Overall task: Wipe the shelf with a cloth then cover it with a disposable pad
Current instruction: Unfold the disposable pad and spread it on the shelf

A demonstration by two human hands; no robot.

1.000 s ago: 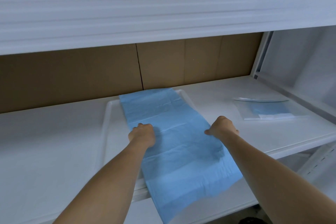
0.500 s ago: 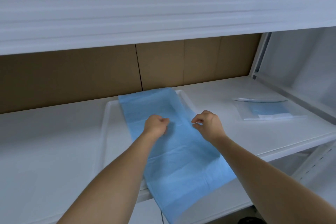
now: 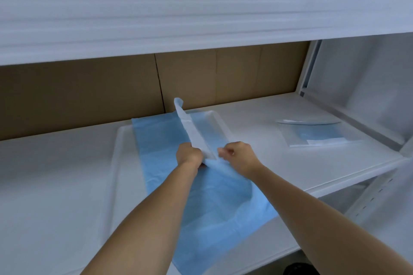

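Note:
A blue disposable pad [image 3: 161, 154] lies lengthwise over a shallow white tray [image 3: 118, 152] on the white shelf [image 3: 55, 174]; its near end hangs over the shelf's front edge. My left hand [image 3: 188, 155] is closed on a fold of the pad, and a flap with a white underside rises from it toward the back. My right hand [image 3: 239, 155] pinches the pad's right edge just beside the left hand.
A clear plastic packet [image 3: 319, 136] with a blue item inside lies on the shelf at the right. A foam-wrapped upper shelf [image 3: 201, 18] runs overhead. Brown cardboard [image 3: 78, 96] backs the shelf. A white side wall stands at the right.
Both hands moved together toward the pad's middle and farther back. The pad's right part has been lifted, so a white-backed flap now stands up.

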